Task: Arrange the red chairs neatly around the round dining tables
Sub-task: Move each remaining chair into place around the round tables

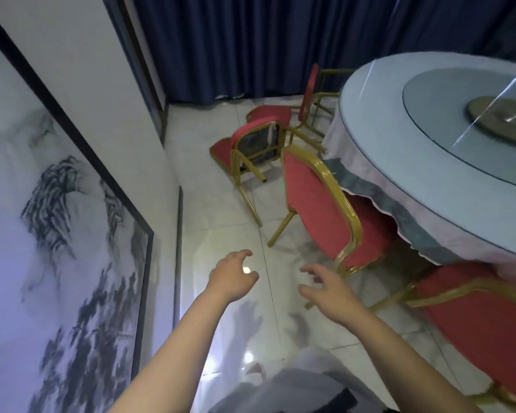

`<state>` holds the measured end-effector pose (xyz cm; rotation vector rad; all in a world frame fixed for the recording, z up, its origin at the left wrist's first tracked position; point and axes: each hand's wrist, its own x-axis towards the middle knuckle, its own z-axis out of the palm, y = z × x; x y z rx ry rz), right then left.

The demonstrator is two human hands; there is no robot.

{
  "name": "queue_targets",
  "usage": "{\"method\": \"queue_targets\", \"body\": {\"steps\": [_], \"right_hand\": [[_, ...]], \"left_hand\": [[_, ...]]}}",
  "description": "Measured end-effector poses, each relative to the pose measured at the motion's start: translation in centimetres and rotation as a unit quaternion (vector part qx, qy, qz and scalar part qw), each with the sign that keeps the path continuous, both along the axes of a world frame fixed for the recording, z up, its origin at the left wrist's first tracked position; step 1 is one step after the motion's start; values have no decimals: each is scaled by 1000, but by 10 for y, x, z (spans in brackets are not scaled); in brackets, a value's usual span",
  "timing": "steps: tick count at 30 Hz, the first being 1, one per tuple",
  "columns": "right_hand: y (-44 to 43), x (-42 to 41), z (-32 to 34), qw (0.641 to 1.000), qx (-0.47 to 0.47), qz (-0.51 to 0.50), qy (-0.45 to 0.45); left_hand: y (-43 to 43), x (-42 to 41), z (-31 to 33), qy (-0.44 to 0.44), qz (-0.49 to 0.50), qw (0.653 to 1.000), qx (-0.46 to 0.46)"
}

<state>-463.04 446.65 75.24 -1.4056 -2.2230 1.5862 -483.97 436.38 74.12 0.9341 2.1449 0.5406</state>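
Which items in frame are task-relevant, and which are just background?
Job:
- overturned chair
- chair behind it
- upright chair
- near chair
- round table
- left hand, right hand, both empty

Background:
- ink painting
- blue curtain
- glass turntable

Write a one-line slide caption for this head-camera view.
Empty left hand and right hand reach toward an upright red chair at the round table, toppled chairs lying beyond.
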Motion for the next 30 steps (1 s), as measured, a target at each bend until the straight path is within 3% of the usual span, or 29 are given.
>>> {"method": "queue_targets", "body": {"steps": [2,9,14,19,23,30], "right_hand": [[17,-26,-4,1000,-6,11,-16],[124,-167,-29,998,27,47,-35],[205,-284,-42,995,-26,95,-30],[288,-398,-38,982,42,175,-55],[340,-480,-42,950,117,266,-111],[426,-600,-73,872,235,360,-235]], "left_hand": [[21,-24,-6,53,-43,996,-54],[106,-140,-40,73,-76,987,-122],[162,-238,-33,67,-68,977,-188],[217,-348,-18,74,-8,982,-173],[260,-424,-23,77,15,984,-158],[381,-568,-54,143,-91,970,-174]]}}
